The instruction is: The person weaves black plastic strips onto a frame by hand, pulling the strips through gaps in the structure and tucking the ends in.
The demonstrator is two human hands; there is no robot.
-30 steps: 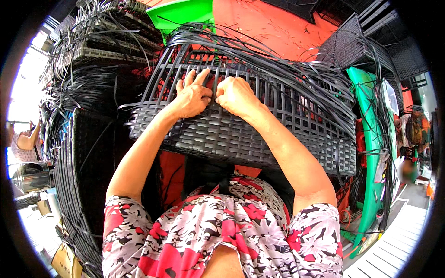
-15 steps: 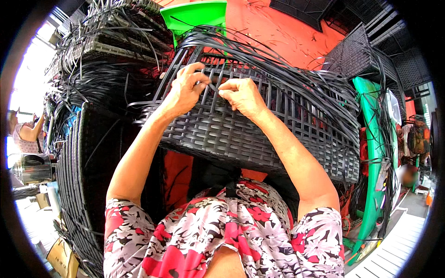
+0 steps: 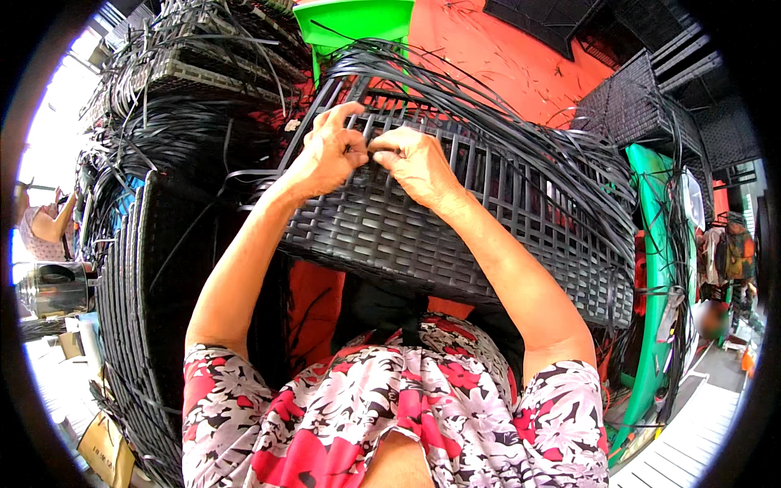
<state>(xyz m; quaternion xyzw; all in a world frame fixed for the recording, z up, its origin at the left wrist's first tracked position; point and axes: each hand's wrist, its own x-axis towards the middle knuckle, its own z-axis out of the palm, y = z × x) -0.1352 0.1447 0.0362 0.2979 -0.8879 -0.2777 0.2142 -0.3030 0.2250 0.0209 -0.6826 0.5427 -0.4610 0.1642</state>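
Note:
A black woven wicker panel lies across in front of me, tightly woven along its near side, with open upright bars beyond. My left hand is over its upper left part, thumb and fingers pinched on a black plastic weaving strip. Close beside it, my right hand is closed the same way, thumb against fingertips. Most of the strip between the fingers is hidden. A bundle of long loose strips drapes over the far edge of the panel.
A bright green plastic seat stands beyond the panel on the red floor. Stacked wicker pieces with strips rise on the left. At right are a green plastic piece and dark woven furniture. Another person is far left.
My right hand has shifted left, closing the gap to my left hand, and the strip between them shows less. The whole view has shifted slightly.

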